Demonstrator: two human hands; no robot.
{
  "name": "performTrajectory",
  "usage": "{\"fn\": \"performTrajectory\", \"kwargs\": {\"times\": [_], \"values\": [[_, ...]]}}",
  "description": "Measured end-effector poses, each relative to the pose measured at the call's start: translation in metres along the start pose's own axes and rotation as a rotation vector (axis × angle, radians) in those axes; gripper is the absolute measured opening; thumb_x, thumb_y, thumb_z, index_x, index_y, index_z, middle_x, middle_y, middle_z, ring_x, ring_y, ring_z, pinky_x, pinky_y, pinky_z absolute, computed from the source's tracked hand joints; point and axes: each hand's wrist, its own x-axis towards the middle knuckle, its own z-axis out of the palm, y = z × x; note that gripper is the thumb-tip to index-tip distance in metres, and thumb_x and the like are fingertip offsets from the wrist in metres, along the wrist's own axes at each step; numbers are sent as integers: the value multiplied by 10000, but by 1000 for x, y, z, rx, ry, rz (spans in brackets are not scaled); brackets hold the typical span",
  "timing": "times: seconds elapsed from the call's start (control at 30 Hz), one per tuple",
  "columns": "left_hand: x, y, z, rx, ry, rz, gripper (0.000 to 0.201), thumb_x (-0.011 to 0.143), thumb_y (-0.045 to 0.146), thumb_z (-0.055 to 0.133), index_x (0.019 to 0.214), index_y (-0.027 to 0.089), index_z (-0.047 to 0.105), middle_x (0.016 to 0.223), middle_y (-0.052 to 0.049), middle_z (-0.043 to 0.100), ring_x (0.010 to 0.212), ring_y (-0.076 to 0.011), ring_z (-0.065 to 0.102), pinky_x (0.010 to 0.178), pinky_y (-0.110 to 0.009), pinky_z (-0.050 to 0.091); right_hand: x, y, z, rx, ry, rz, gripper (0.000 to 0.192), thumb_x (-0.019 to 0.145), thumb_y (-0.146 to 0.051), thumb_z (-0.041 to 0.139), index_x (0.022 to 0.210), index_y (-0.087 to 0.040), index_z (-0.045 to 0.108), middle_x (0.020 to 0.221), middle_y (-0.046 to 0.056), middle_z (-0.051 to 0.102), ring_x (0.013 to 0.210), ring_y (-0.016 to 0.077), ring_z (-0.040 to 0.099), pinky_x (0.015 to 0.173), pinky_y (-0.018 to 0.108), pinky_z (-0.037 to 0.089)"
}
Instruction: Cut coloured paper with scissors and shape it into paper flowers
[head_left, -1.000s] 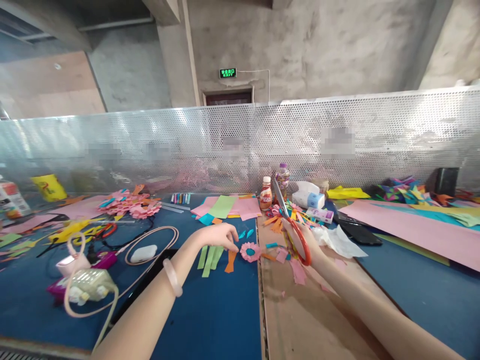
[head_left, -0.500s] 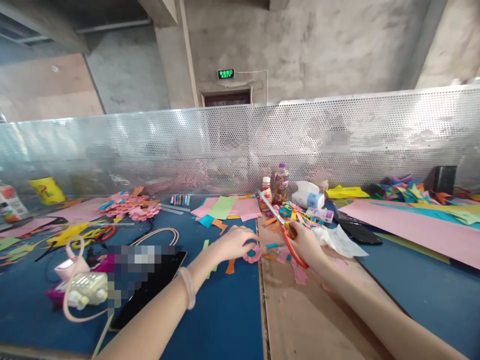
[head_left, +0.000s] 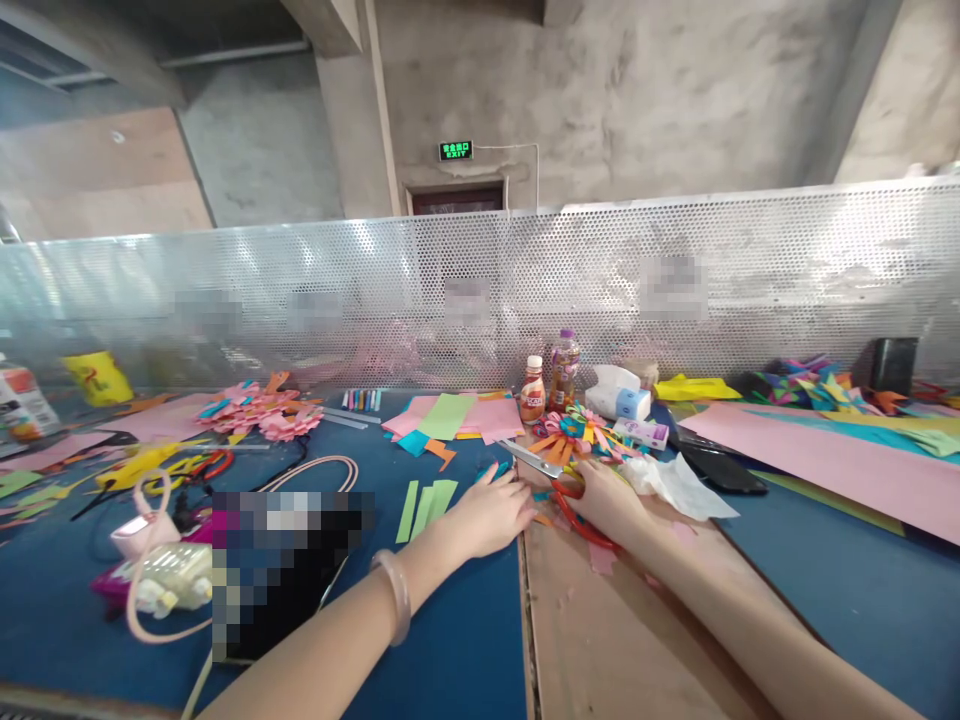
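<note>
In my right hand [head_left: 604, 500] is a pair of scissors [head_left: 576, 518] with orange-red handles, fingers closed round the grips. Its metal blades [head_left: 534, 459] point left and away from me, above the far end of the brown board. My left hand [head_left: 496, 512] is palm down at the board's left edge, with fingers stretched out and spread. A bit of blue paper [head_left: 502, 469] shows at its fingertips; what lies beneath the palm is hidden. Light green paper strips [head_left: 429, 508] lie left of this hand. Beyond the scissors sits a bunch of multicoloured paper strips [head_left: 577, 432].
Two drink bottles [head_left: 532, 390], a tissue pack [head_left: 626, 400] and a crumpled tissue [head_left: 682, 485] stand or lie behind my hands. Coloured sheets [head_left: 450, 414] are stacked at the back. A tablet [head_left: 300, 590] and cable lie left. A perforated metal screen [head_left: 337, 300] borders the table.
My left hand has moved right and flattened over the place where a pink paper ring showed. The scissors have dropped lower, their blades now lying flatter and pointing more to the left.
</note>
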Motion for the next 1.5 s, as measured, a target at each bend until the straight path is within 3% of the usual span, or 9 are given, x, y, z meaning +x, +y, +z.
{"fn": "performTrajectory", "kwargs": {"times": [0.2,0.47,0.63,0.87,1.23,1.5], "values": [[-2,2,-1,-151,-146,-146,555,930,410,113,1335,127,366,1392,-102,393,1337,-236,239,1079,-435,170,-1,2,-1,1,-2,-20,251,727,-324,541,898,-147,589,971,117,644,942,247,582,758,293,402],[-2,3,-7,-337,-282,-224,651,898,507,73,1412,132,211,1478,-64,189,1374,-213,86,1105,-439,105,-2,0,-1,11,15,-23,242,733,-352,541,867,-155,580,949,108,647,937,240,582,748,285,397],[-1,4,-11,-362,-315,-253,664,889,531,99,1416,140,200,1482,-61,168,1375,-210,74,1106,-440,88,-1,0,1,12,14,12,264,714,-352,560,891,-158,581,990,104,638,956,227,580,768,267,400],[-3,1,-13,-386,-328,-216,838,792,691,208,1431,158,104,1492,-66,82,1375,-244,40,1100,-454,85,0,0,6,-2,35,83,321,738,-339,523,964,-116,569,1007,137,625,986,261,558,792,310,404],[-4,0,-10,-395,-335,-228,841,782,708,197,1433,185,99,1496,-67,68,1375,-253,21,1100,-448,75,-5,-7,6,-89,51,26,289,794,-330,483,938,-97,575,1002,165,596,999,290,522,820,346,381],[-4,-1,-9,-380,-330,-210,820,795,692,197,1434,187,102,1498,-61,73,1376,-255,10,1098,-449,82,-5,-8,3,-133,29,-9,336,802,-316,474,1025,-77,555,1029,168,583,1005,298,510,795,351,390]]}}
